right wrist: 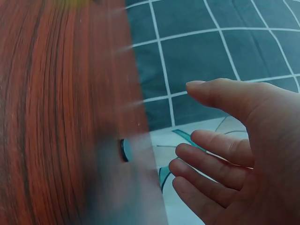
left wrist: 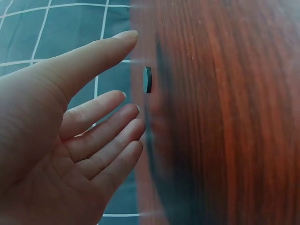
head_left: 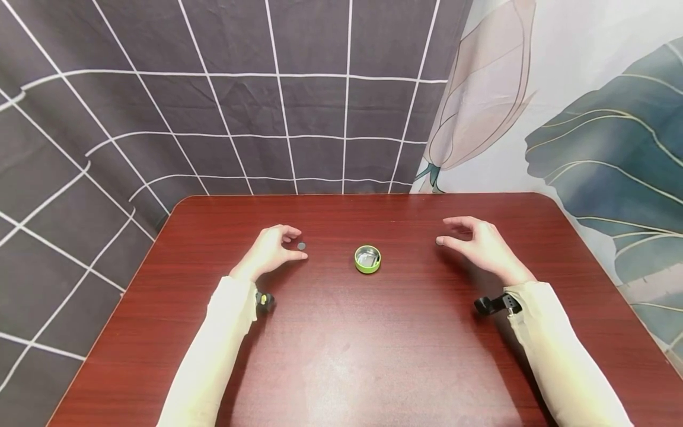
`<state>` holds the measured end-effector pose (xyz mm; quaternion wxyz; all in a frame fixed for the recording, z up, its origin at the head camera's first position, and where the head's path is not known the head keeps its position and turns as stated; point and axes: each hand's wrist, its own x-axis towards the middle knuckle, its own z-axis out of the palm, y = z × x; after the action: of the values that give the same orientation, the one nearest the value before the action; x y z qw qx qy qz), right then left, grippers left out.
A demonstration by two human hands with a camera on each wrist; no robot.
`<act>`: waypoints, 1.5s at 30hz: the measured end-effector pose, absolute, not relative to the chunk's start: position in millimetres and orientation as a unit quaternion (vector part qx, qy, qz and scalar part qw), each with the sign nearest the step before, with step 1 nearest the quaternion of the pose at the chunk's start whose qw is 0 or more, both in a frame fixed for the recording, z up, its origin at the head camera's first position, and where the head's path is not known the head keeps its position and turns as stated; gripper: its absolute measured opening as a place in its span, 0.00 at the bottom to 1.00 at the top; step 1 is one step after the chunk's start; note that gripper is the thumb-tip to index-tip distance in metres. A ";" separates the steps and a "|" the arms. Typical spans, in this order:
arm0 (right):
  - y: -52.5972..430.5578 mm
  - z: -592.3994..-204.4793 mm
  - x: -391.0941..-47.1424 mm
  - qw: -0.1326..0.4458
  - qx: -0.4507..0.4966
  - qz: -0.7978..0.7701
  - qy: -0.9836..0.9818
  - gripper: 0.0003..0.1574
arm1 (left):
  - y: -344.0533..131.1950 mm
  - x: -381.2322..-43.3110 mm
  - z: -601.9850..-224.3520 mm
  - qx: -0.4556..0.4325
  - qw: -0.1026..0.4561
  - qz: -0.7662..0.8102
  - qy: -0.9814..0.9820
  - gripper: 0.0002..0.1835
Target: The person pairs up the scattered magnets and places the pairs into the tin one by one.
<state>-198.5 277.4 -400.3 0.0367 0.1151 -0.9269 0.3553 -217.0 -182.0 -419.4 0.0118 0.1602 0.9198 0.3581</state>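
A small dark round disc (head_left: 301, 246) lies flat on the table between the thumb and fingers of my left hand (head_left: 272, 252), which is apart from it. The left wrist view shows that disc (left wrist: 148, 80) just beyond the spread thumb and fingertips. A second, similar disc (head_left: 440, 241) lies at the thumb tip of my right hand (head_left: 482, 246). In the right wrist view this disc (right wrist: 125, 150) rests on the wood, with a gap to the relaxed fingers. Midway between both hands stands a shallow round tin (head_left: 367, 260) with a lime-green rim and a shiny silvery inside.
The reddish-brown wooden table (head_left: 341, 332) reaches back to a dark curtain (head_left: 315, 107) with white grid lines. At the right hangs a pale curtain (head_left: 576, 77) with a leaf and petal print. Black wrist straps (head_left: 498, 304) sit by the sleeves.
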 end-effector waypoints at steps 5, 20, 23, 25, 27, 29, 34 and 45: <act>279.1 -402.6 -207.0 0.015 0.107 0.354 -0.929 0.38 | -181.8 -221.9 -419.4 0.158 0.017 0.348 0.924 0.28; 281.1 -412.7 -224.9 -0.013 0.111 0.312 -0.943 0.24 | -178.7 -231.5 -418.1 0.155 0.034 0.337 0.928 0.12; 280.4 -413.9 -225.6 -0.011 0.110 0.307 -0.945 0.21 | -177.4 -232.2 -418.5 0.155 0.034 0.336 0.928 0.09; 279.3 -414.3 -226.1 -0.004 0.111 0.306 -0.946 0.18 | -176.6 -232.8 -418.9 0.154 0.033 0.334 0.929 0.08; 278.0 -415.0 -226.9 0.003 0.112 0.304 -0.946 0.15 | -176.0 -233.2 -419.1 0.156 0.031 0.329 0.931 0.07; 276.6 -415.8 -227.9 0.008 0.111 0.305 -0.946 0.13 | -175.2 -233.7 -419.3 0.157 0.030 0.325 0.932 0.07; 274.3 -416.6 -230.8 0.005 0.104 0.301 -0.948 0.09 | -171.8 -234.7 -418.4 0.163 0.021 0.319 0.933 0.06; 264.5 -415.7 -233.2 -0.017 0.123 0.296 -0.947 0.06 | -157.3 -237.4 -422.8 0.181 0.021 0.322 0.929 0.06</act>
<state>-233.2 264.5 -415.7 -0.0169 0.1225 -0.9470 0.2964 -237.4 -157.3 -422.8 0.0208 0.1807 0.9289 0.3225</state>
